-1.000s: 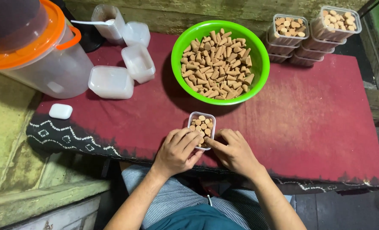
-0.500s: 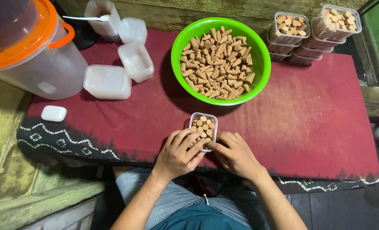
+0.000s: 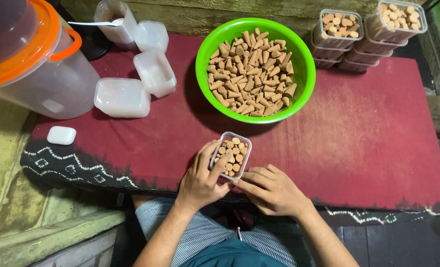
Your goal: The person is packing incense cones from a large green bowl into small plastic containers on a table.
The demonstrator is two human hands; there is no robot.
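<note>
Nothing has shifted: left hand [image 3: 200, 180] and right hand [image 3: 269, 190] still clasp the small clear box [image 3: 231, 155] (nearly full of brown cones), fingers closed on it.

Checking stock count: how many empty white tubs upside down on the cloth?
3: one tub near the jug, two behind it. More may be hidden.

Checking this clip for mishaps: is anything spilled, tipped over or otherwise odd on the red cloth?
Nothing stands out. The tan cones stay inside the round green plastic bowl and the small clear plastic box, which both hands, left and right, steady upright. The empty translucent containers are loosely grouped; none looks cracked. No cones lie loose on the cloth.
</note>
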